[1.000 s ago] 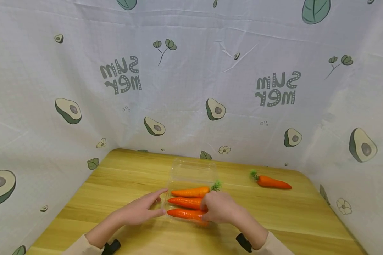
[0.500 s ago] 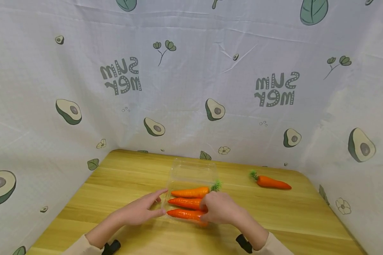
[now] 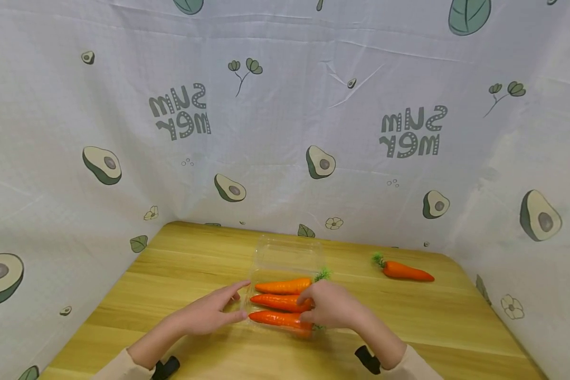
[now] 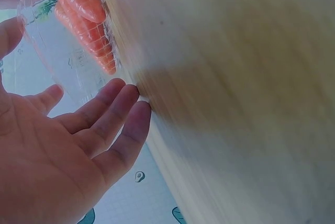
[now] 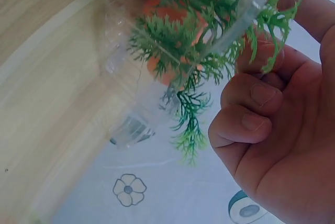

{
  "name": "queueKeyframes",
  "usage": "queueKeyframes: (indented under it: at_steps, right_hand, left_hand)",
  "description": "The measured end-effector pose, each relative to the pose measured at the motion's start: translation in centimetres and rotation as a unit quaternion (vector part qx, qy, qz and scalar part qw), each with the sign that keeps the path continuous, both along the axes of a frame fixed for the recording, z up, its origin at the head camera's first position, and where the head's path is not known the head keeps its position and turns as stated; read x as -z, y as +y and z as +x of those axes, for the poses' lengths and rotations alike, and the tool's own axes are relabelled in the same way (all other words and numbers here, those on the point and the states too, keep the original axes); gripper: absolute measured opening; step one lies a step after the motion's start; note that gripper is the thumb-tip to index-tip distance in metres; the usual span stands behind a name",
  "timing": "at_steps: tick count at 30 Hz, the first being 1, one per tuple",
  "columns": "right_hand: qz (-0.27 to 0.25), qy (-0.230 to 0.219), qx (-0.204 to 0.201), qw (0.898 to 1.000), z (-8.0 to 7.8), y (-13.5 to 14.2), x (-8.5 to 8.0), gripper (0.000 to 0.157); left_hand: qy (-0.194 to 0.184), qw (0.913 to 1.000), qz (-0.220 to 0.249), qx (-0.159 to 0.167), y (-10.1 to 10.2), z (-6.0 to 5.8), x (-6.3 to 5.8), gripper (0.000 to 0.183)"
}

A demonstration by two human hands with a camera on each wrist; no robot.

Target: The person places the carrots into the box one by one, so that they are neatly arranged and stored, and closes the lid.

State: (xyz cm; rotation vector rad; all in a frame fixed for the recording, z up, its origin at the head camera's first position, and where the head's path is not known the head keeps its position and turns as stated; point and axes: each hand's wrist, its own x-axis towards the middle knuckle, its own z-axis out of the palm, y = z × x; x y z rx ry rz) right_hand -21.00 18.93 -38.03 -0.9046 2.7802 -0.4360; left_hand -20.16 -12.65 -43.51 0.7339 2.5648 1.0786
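Three orange carrots lie side by side in a clear plastic clamshell box, tips pointing left: a back carrot, a middle carrot and a front carrot. At the box's left side is my left hand, thumb and fingers spread, with its fingertips by the box wall. My right hand is over the carrots' leafy ends at the right side. Its thumb and index finger are apart there, and in the right wrist view other fingers curl loosely beside the green tops. No firm grip shows.
The box's lid stands folded back behind the carrots. A loose carrot with green leaves lies at the right rear of the wooden table. An avocado-print cloth hangs around the table's back and sides.
My right hand has shifted slightly right, its thumb and index finger have parted, and the front carrot's leafy top now shows below it. My left hand stays in place.
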Motion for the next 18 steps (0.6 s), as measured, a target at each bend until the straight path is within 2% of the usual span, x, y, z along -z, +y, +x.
queueKeyframes:
  at_steps: [18]
  right_hand:
    - [-0.081,-0.013,0.023,0.996,-1.4,2.9,-0.9,0.018]
  left_hand:
    - [-0.003,1.0,0.006,0.0,-0.1,0.1,0.0,0.073]
